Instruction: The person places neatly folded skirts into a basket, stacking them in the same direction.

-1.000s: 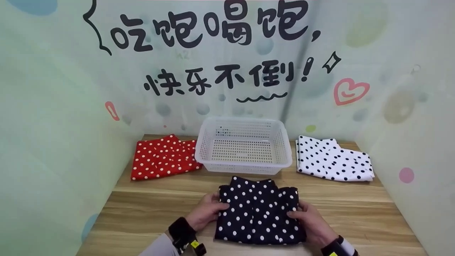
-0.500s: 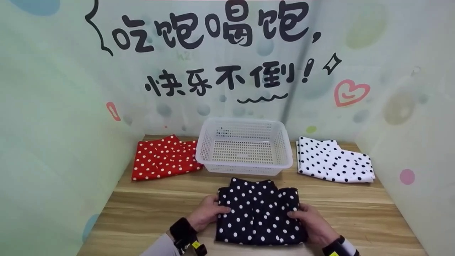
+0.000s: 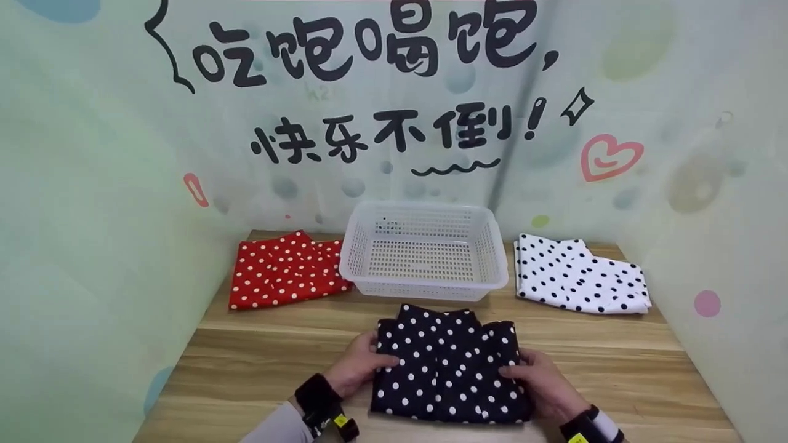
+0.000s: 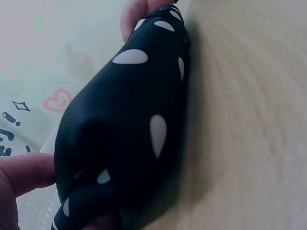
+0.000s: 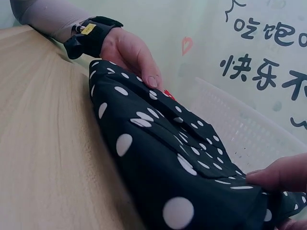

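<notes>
A folded black garment with white polka dots (image 3: 443,369) lies at the front middle of the wooden table in the head view. My left hand (image 3: 356,366) grips its left edge, thumb on top and fingers tucked at the side and below. On the opposite edge my right hand (image 3: 546,383) holds it the same way, thumb over the cloth. In the left wrist view the dark cloth (image 4: 120,110) bulges in a thick fold close over the table. The right wrist view shows the right thumb (image 5: 280,173) pressing on the cloth's upper layer, with the left hand (image 5: 132,55) at the far end.
Behind the garment stands a white perforated plastic basket (image 3: 425,290) with nothing in it. A folded red garment with white dots (image 3: 283,274) lies to its left, touching the basket's side. Right of the basket is a folded white garment with black dots (image 3: 578,277). Printed curtains (image 3: 394,184) enclose the table (image 3: 258,363).
</notes>
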Motion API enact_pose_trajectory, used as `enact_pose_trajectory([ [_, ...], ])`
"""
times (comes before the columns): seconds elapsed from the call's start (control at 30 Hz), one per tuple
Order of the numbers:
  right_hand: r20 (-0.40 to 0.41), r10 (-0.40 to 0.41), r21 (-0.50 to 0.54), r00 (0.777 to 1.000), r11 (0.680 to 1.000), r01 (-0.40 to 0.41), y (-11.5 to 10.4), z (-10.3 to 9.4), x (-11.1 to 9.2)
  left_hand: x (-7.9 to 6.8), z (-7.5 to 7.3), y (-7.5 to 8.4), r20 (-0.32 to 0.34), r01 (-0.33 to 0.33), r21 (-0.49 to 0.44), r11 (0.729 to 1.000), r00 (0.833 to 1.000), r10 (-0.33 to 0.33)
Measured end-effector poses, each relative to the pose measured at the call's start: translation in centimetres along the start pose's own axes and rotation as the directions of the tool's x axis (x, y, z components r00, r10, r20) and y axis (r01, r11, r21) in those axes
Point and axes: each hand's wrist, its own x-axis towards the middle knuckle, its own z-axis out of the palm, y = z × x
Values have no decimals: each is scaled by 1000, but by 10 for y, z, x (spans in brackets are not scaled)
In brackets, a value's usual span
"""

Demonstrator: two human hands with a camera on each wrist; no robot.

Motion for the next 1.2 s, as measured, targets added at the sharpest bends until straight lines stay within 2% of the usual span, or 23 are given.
enact_pose_trajectory([
  [0.1,1,-8,-19,1000,1000,8,-6,-3,-4,2,3,5,3,-5,10,1000,1000,5],
  [0.3,-37,-69,-93,997,994,65,-24,-6,-15,4,14,19,35,-65,64,996,997,63],
  [0.53,-2,-137,-121,991,983,136,-41,1,-28,-10,16,39,35,-107,242,964,994,102],
  [0.63,10,-160,-114,987,980,160,-53,6,-34,-16,14,50,55,-128,273,953,992,117],
  [0.87,81,-214,-74,973,973,220,-85,14,-39,-27,7,80,78,-157,250,956,987,141],
  [0.97,82,-240,-73,967,966,246,-99,16,-36,-28,5,92,103,-190,234,954,980,170],
  [1.1,25,-239,-74,971,968,240,-120,17,-25,-18,1,103,120,-231,198,953,970,210],
  [1.2,-23,-222,-46,975,974,221,-129,15,-7,-5,-3,105,105,-232,124,965,970,220],
])
